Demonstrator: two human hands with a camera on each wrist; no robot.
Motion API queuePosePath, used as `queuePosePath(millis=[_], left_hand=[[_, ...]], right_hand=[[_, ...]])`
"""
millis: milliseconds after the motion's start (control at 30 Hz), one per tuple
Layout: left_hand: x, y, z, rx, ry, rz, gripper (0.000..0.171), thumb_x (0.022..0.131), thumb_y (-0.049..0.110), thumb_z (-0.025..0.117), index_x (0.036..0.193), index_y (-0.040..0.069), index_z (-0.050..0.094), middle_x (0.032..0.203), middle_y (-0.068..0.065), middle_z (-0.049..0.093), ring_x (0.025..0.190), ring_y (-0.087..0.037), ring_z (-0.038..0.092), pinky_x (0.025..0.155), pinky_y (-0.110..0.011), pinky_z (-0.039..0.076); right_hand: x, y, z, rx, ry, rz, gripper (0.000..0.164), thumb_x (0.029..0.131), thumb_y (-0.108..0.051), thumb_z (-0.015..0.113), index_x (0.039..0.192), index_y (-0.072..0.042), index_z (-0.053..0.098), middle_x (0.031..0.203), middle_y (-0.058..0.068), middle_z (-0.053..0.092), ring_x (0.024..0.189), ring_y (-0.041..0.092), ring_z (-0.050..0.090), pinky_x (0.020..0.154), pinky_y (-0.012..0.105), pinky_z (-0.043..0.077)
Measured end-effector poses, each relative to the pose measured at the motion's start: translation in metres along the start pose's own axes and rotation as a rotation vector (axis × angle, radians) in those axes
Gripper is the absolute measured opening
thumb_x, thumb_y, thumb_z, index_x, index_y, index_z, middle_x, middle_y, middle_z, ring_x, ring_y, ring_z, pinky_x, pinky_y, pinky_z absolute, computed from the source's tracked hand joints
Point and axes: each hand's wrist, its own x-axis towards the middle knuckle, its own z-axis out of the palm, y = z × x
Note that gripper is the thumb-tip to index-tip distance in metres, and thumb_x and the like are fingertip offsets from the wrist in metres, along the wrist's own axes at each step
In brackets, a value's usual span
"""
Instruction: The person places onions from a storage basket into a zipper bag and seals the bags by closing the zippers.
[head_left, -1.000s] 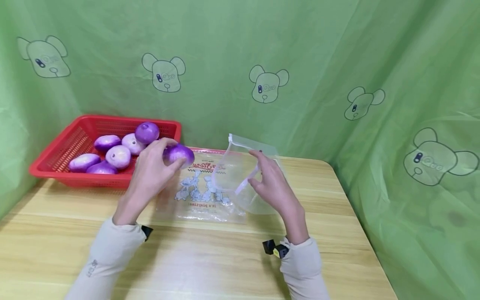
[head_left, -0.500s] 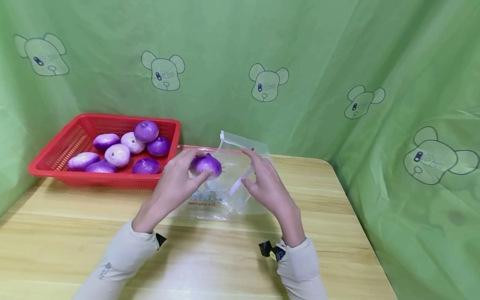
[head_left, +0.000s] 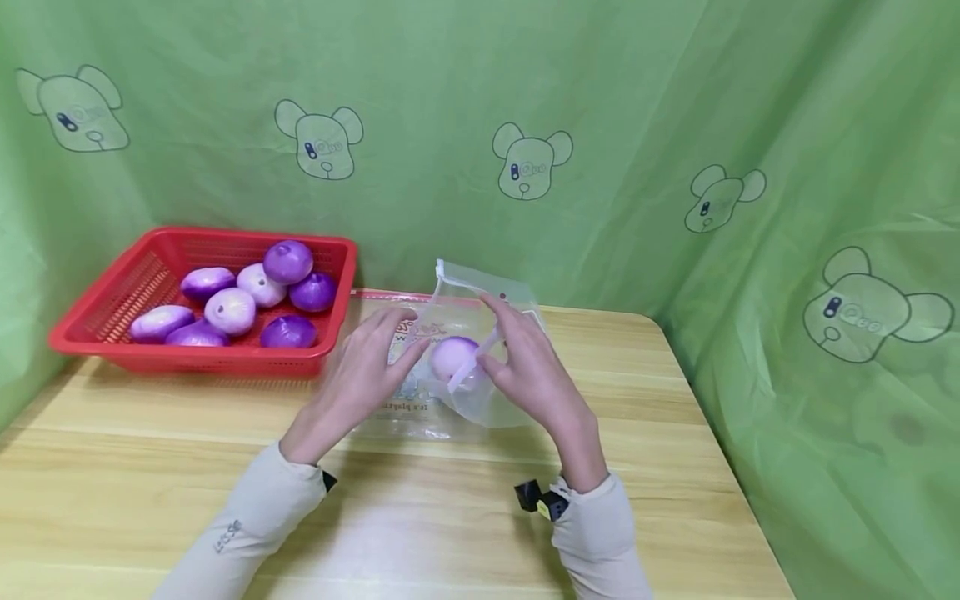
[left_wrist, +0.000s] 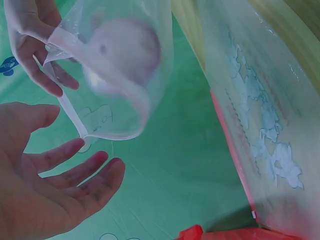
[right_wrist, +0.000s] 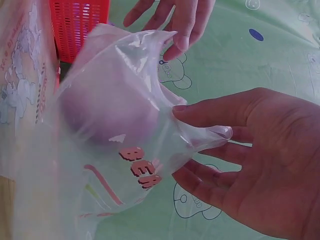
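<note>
Purple-and-white onion (head_left: 450,357) shows inside a translucent zip-top bag (head_left: 480,407), behind the film in both wrist views. My right hand (head_left: 536,367) holds the bag up by its mouth, and in the right wrist view the bag's edge is pinched between thumb and fingers (right_wrist: 220,102). To the left of the mouth is my left hand (head_left: 360,371), its fingers spread and loosely bent with nothing in them. In the left wrist view this left hand (left_wrist: 60,180) lies just outside the bag's white zip strip (left_wrist: 112,137).
A red plastic basket (head_left: 202,360) holding several purple onions (head_left: 288,332) stands at the table's back left. Flat on the wooden table (head_left: 405,517) lies a clear printed bag (head_left: 427,427) with a red zip. A green curtain (head_left: 420,67) surrounds the back and right.
My left hand has carried an onion from the basket side rightward and let it go; the onion is now inside the bag. My right hand keeps the bag up, shifting slightly left.
</note>
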Motion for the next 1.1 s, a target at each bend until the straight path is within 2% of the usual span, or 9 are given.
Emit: queuePosePath(millis=[200, 367, 533, 733, 867, 1100], left_hand=[[0.001, 0.001, -0.001, -0.027, 0.02, 0.006, 0.028, 0.097, 0.026, 0.065, 0.118, 0.006, 0.066, 0.115, -0.01, 0.067, 0.102, -0.026, 0.065, 0.081, -0.043, 0.056], [0.002, 0.0, -0.005, -0.073, 0.048, 0.029, 0.022, 0.095, 0.015, 0.067, 0.113, 0.004, 0.067, 0.113, -0.012, 0.067, 0.106, -0.029, 0.063, 0.089, -0.045, 0.052], [0.003, -0.002, -0.01, -0.086, 0.05, 0.03, 0.021, 0.094, 0.013, 0.067, 0.113, 0.004, 0.065, 0.116, -0.013, 0.066, 0.109, -0.031, 0.061, 0.092, -0.047, 0.049], [0.005, -0.006, -0.015, -0.089, 0.06, 0.025, 0.022, 0.093, 0.012, 0.067, 0.114, 0.004, 0.066, 0.118, -0.014, 0.065, 0.109, -0.031, 0.06, 0.092, -0.047, 0.049], [0.007, -0.013, -0.021, -0.07, 0.063, 0.002, 0.026, 0.094, 0.013, 0.067, 0.117, 0.002, 0.065, 0.123, -0.016, 0.063, 0.113, -0.034, 0.058, 0.096, -0.049, 0.047], [0.009, -0.031, -0.031, -0.038, 0.059, -0.091, 0.03, 0.095, 0.014, 0.065, 0.121, 0.0, 0.063, 0.126, -0.019, 0.061, 0.118, -0.036, 0.055, 0.102, -0.051, 0.044]], right_hand=[[0.0, 0.003, -0.002, 0.011, 0.007, 0.028, 0.086, 0.084, -0.003, 0.077, 0.156, -0.014, 0.031, 0.152, 0.015, 0.044, 0.137, 0.033, 0.043, 0.112, 0.05, 0.036], [0.0, 0.004, -0.005, 0.018, 0.007, 0.057, 0.088, 0.084, -0.005, 0.078, 0.157, -0.015, 0.03, 0.136, 0.017, 0.056, 0.127, 0.032, 0.05, 0.107, 0.05, 0.042], [-0.001, 0.005, -0.007, -0.015, 0.017, 0.07, 0.088, 0.084, -0.01, 0.079, 0.157, -0.013, 0.029, 0.138, 0.017, 0.055, 0.131, 0.033, 0.046, 0.109, 0.051, 0.039], [-0.003, 0.007, -0.009, -0.037, 0.023, 0.079, 0.094, 0.084, -0.014, 0.08, 0.158, -0.014, 0.023, 0.139, 0.017, 0.053, 0.133, 0.033, 0.042, 0.103, 0.052, 0.046], [-0.004, 0.009, -0.01, -0.03, 0.02, 0.086, 0.097, 0.084, -0.016, 0.08, 0.159, -0.015, 0.019, 0.143, 0.018, 0.05, 0.136, 0.034, 0.04, 0.106, 0.053, 0.042], [-0.004, 0.009, -0.012, -0.023, 0.017, 0.094, 0.097, 0.085, -0.016, 0.08, 0.159, -0.013, 0.018, 0.149, 0.019, 0.045, 0.138, 0.035, 0.038, 0.109, 0.054, 0.039]])
